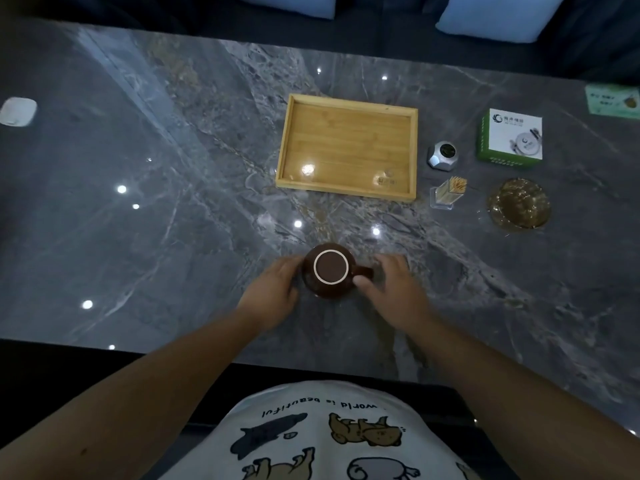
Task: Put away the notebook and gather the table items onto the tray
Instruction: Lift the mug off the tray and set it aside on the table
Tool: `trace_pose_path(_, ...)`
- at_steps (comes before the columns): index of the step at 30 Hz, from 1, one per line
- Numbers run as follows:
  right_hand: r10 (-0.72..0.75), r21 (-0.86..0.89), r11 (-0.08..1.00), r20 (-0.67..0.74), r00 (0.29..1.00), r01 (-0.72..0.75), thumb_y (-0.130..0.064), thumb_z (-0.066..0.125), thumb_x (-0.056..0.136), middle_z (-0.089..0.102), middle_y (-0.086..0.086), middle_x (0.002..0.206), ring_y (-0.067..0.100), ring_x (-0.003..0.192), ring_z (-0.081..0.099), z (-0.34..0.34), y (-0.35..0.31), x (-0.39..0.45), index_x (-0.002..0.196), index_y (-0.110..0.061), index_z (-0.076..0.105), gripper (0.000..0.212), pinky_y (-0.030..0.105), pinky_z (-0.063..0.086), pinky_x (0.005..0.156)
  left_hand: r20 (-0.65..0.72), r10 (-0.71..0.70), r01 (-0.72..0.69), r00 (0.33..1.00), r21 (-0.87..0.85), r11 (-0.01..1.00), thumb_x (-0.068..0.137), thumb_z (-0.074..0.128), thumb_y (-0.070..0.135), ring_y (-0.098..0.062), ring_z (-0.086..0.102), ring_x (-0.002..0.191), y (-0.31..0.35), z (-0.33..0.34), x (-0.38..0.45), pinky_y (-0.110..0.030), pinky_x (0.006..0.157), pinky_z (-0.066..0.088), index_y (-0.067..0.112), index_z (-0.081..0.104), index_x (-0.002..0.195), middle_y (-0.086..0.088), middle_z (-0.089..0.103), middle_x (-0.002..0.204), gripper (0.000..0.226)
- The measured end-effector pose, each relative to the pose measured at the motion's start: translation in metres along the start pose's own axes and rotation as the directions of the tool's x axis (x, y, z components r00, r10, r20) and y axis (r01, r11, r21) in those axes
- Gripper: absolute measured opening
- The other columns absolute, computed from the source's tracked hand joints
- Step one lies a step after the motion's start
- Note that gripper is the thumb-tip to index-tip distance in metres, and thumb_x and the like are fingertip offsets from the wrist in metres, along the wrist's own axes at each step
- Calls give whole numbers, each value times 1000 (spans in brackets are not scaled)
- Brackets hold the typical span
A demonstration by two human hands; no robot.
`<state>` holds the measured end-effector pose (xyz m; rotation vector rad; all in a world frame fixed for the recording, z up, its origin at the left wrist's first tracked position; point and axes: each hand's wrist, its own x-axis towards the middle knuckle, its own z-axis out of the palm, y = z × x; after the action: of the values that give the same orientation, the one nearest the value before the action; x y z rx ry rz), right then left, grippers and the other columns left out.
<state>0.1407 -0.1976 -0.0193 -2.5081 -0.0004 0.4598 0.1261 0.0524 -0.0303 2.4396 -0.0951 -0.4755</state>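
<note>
A: Where is the mug [330, 270]?
B: It stands upside down on the table [173, 202], near the front edge, its white-ringed base facing up. Its handle points to the right.

A: And the hands?
B: The left hand [273, 285] lies against the left side of the mug, fingers curved around the wall. The right hand [391, 282] is at the handle side, the thumb touching the mug near the handle, the other fingers loosely spread over the table. Both hands are open around the mug; I cannot tell if they press it firmly.

A: Is the mug lifted?
B: I cannot tell for sure. It looks to rest on the table.

A: Where is the tray [346, 98]?
B: Farther from the person than the mug, well apart from it, a little to the right. It is wooden, and nothing is in it.

A: What is to the right of the tray?
B: A small silver gadget [442, 154] just beside the tray. In front of it, a clear holder [446, 194] with toothpicks. Farther right, a white and green box [510, 138], and in front of it a glass dish [519, 204]. At the far right edge lies a green card [611, 100].

A: Anything on the left?
B: A white item [17, 111] at the far left edge, well apart from all others. No notebook shows.
</note>
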Motion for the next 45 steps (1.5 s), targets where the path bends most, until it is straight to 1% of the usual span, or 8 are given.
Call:
trace_pose_path(3, 292, 122, 946, 84, 953, -301, -63, 44, 88, 67, 12, 111, 28, 97, 64, -7, 1, 8, 115, -12, 59, 60, 37, 50, 83, -20, -300, 299, 954, -61, 952, 90, 46, 22, -34, 65, 92, 6, -8, 13, -43, 83, 52, 10, 63, 100, -18, 69, 101, 23)
trace_pose_path(6, 529, 369, 692, 327, 783, -621, -63, 40, 90, 74, 12, 75, 18, 48, 57, -9, -11, 21, 99, -10, 61, 58, 25, 43, 47, 245, -572, 622, 783, -316, 716, 94, 41, 52, -30, 70, 69, 23, -15, 33, -40, 62, 59, 3, 62, 84, -18, 72, 79, 54)
trace_pose_path(12, 582, 413, 463, 525, 621, -784, -49, 49, 92, 69, 8, 58, 7, 31, 39, -10, -25, 39, 92, -14, 62, 38, 12, 24, 30, 496, -591, 771, 636, -386, 507, 82, 44, 72, -26, 72, 64, 37, -22, 50, -27, 51, 55, 6, 60, 91, -18, 72, 75, 68)
trace_pose_path(17, 517, 510, 432, 536, 668, -744, -38, 56, 93, 69, 9, 67, 4, 33, 38, -19, -23, 38, 87, -11, 66, 29, 12, 24, 30, 548, -485, 732, 682, -502, 462, 83, 55, 63, -25, 72, 72, 34, -27, 47, -31, 57, 56, 7, 61, 98, -17, 71, 88, 58)
trace_pose_path(22, 334, 579, 605, 439, 834, -547, -24, 59, 93, 64, 18, 81, 12, 47, 43, -36, -20, 29, 94, -4, 68, 22, 23, 29, 40, 378, -219, 437, 899, -780, 447, 88, 66, 25, -18, 68, 99, 26, -34, 30, -34, 86, 54, 11, 62, 114, -4, 73, 105, 30)
trace_pose_path(27, 121, 647, 689, 342, 932, -327, -16, 67, 87, 73, 2, 84, 11, 69, 66, -40, -13, 17, 94, -18, 68, 7, 24, 51, 60, 240, -1, 194, 971, -781, 594, 76, 71, -8, -5, 57, 116, 16, -35, 10, -22, 93, 47, 28, 48, 127, 16, 63, 121, 67)
trace_pose_path(35, -45, 316, 947, 299, 953, -54, -34, 82, 69, 70, -10, 77, 1, 71, 63, -18, 1, 10, 77, -30, 64, 19, 26, 49, 65, 114, 79, -39, 990, -315, 948, 74, 80, 16, 22, 41, 112, -1, -20, -10, -2, 87, 34, 64, 26, 128, 28, 50, 126, 90)
trace_pose_path(45, -38, 259, 964, 343, 938, -55, -41, 79, 72, 68, -4, 88, 12, 81, 64, -15, 5, 9, 90, -24, 66, 27, 35, 52, 74, 126, 22, 16, 992, -293, 956, 72, 81, 24, 24, 44, 109, -7, -12, -14, 2, 83, 34, 65, 25, 130, 49, 44, 116, 91)
